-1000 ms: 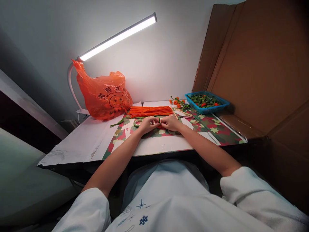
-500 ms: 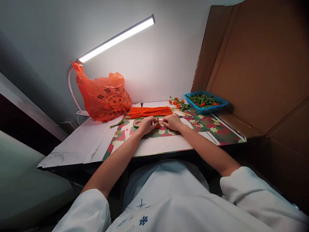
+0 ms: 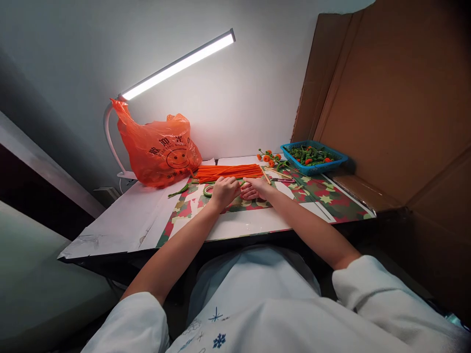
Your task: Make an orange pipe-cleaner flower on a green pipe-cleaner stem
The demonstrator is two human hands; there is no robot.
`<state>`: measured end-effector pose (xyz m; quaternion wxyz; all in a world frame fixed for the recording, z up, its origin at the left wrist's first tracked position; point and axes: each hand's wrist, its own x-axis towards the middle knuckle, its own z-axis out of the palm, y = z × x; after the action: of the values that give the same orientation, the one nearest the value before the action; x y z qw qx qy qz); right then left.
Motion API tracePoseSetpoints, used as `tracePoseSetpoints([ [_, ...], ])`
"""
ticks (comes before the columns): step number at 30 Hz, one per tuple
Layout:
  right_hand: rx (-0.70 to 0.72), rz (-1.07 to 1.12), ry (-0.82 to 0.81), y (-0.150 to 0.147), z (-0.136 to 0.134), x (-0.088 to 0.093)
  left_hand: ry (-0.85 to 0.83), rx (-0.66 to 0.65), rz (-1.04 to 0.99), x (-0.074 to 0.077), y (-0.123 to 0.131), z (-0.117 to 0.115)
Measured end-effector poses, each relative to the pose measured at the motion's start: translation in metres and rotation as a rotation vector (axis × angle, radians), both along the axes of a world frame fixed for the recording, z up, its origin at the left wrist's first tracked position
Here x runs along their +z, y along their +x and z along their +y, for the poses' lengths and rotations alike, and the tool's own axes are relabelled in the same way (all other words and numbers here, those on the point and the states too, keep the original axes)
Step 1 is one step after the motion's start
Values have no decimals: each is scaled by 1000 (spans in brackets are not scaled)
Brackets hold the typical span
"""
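Observation:
My left hand [image 3: 223, 189] and my right hand [image 3: 256, 188] meet at the middle of the table, both curled with fingertips pinched together. Between them is a small orange and green piece [image 3: 241, 187], mostly hidden by the fingers. A roll of green tape [image 3: 208, 189] lies just left of my left hand. A bundle of orange pipe cleaners [image 3: 228, 171] lies right behind both hands on the camouflage-patterned mat [image 3: 331, 193].
An orange plastic bag [image 3: 158, 149] stands at the back left under a lit desk lamp [image 3: 176, 64]. A blue basket [image 3: 314, 158] with green and orange pieces sits at the back right, small orange flowers [image 3: 269, 156] beside it. Cardboard [image 3: 390, 98] walls the right side.
My hands have closed in toward each other, and the small orange piece that showed between them is now mostly covered. The view shifted slightly downward.

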<state>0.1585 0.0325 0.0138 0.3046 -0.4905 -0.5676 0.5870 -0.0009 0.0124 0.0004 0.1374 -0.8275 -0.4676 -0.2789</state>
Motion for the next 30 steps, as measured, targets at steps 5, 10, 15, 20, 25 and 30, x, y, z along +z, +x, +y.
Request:
tracePoseSetpoints([
  [5, -108, 126, -143, -1, -1, 0, 96, -33, 198, 2, 4, -5],
  [10, -171, 108, -95, -4, -4, 1, 211, -39, 374, 1, 5, -7],
  [15, -222, 76, 31, -6, -5, -3, 197, -58, 413, 0, 7, -6],
  [20, -265, -128, 293, -8, -4, -11, 148, -44, 435, 0, 12, -7],
  [25, -284, -428, 604, -10, -7, -9, 66, -11, 351, 0, 15, -6],
  [30, -223, -472, 676, -9, -8, -6, -37, 47, 180, -2, 13, -4],
])
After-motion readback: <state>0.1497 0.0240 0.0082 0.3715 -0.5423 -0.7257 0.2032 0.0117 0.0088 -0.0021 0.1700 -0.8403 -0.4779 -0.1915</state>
